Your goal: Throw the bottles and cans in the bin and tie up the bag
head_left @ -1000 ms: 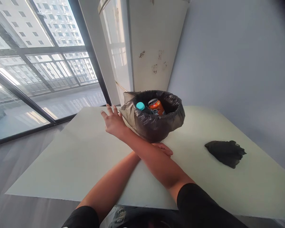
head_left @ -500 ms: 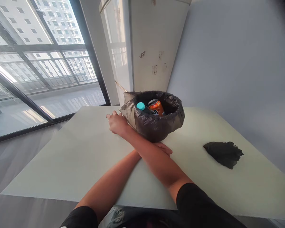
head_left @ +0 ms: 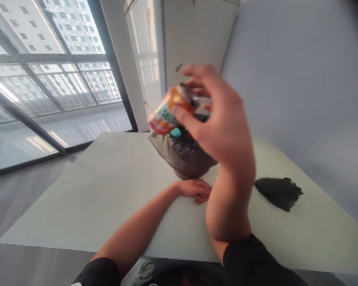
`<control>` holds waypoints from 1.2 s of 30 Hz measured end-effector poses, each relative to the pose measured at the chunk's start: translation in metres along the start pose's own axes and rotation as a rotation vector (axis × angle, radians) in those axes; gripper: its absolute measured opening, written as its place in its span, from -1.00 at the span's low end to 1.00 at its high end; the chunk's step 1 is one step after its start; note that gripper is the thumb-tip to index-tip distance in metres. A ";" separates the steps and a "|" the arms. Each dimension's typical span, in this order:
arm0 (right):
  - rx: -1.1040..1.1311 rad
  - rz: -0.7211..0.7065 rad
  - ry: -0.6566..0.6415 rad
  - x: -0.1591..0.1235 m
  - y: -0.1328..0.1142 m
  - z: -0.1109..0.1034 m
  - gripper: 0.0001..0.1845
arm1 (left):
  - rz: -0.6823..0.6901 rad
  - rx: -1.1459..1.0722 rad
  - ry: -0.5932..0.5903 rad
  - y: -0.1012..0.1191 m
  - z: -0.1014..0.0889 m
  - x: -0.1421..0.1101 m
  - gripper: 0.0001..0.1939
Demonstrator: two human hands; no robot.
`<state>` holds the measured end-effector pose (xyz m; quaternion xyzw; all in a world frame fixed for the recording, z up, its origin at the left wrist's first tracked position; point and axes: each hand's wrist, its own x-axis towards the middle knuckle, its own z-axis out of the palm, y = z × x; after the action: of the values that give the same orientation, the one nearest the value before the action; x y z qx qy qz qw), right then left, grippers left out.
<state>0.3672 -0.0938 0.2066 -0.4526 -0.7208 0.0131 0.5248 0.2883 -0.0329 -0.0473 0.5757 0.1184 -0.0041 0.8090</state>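
My right hand (head_left: 223,115) is raised over the bin and closed on an orange drink can (head_left: 168,109), its thumb along the near side. The can is tilted, with its top toward my palm, and both are blurred by motion. Behind and below stands a bin lined with a black plastic bag (head_left: 193,159), partly covered by the hand. A bottle with a turquoise cap (head_left: 175,132) pokes out of it. My left hand (head_left: 196,190) rests on the table just in front of the bin, its fingers loosely bent and holding nothing.
On the right of the pale table (head_left: 107,182) lies a crumpled black plastic bag (head_left: 279,193). A white fridge (head_left: 193,35) stands behind the bin, beside a grey wall (head_left: 295,79). Glass sliding doors (head_left: 62,83) are at the left.
My right hand has come from the table left of the bin and lifted the orange can out of it. My arms are no longer crossed. The left hand stays in front of the bin.
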 end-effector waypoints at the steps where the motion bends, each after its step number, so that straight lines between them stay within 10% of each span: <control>1: -0.083 0.046 0.062 0.000 0.007 -0.009 -0.53 | -0.013 -0.015 -0.062 -0.001 0.001 0.002 -0.42; 5: -0.271 0.203 0.101 0.004 0.044 -0.026 -0.60 | -0.047 -0.025 -0.106 -0.001 0.002 0.005 -0.38; 11: -0.329 0.335 -0.191 0.006 0.080 -0.022 -0.51 | -0.043 -0.019 -0.114 0.001 0.001 0.002 -0.40; 36: -0.346 0.367 -0.558 0.015 0.085 -0.005 -0.52 | 0.007 -0.023 -0.142 -0.003 0.000 0.004 -0.45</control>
<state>0.4250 -0.0358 0.1785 -0.6353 -0.7344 0.1078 0.2131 0.2914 -0.0337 -0.0510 0.5651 0.0588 -0.0405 0.8219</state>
